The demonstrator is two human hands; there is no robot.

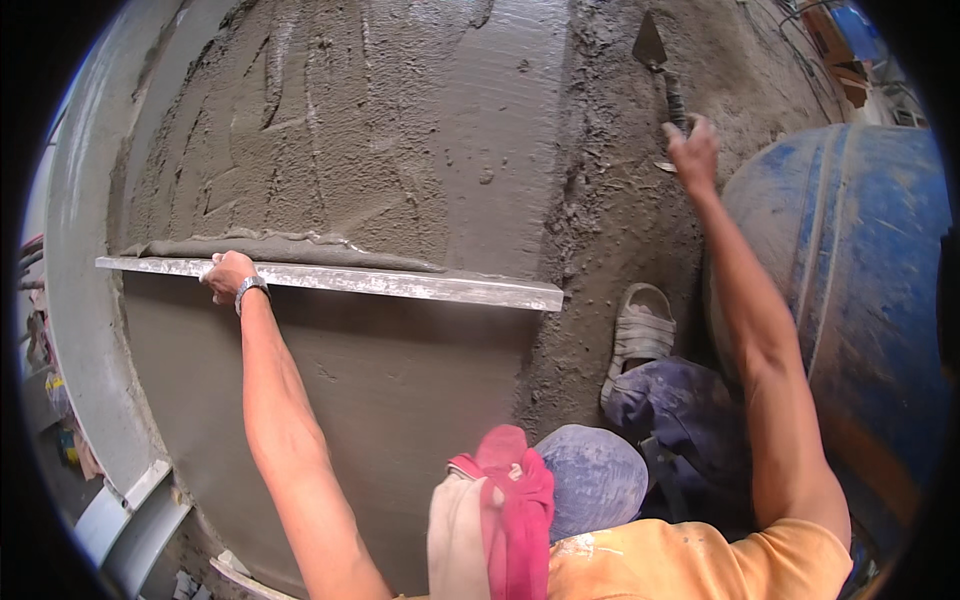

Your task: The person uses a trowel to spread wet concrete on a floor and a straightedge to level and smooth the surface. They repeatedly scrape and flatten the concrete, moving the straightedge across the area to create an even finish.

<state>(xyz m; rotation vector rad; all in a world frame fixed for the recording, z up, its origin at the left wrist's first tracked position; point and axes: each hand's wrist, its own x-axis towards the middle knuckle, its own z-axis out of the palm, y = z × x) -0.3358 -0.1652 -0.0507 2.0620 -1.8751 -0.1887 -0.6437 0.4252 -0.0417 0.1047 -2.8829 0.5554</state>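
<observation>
My left hand [230, 276], with a watch at the wrist, is closed on a long pale straightedge [400, 283] near its left end. The bar lies across wet grey mortar, and a ridge of mortar [290, 248] is heaped along its far side. Beyond it the mortar [330, 130] is rough and grooved; on the near side it is smooth [350, 370]. Out to the right, my right hand [694, 155] grips the dark handle of a pointed trowel [650, 45], its blade aimed away from me over the dirty ground.
A large dusty blue barrel [830, 230] stands close by my right arm. My sandalled foot [642, 328] rests on the mortar-spattered ground beside the slab's right edge. A grey upright surface [80, 220] borders the left side. A red and cream cloth [500, 510] hangs in the lower middle.
</observation>
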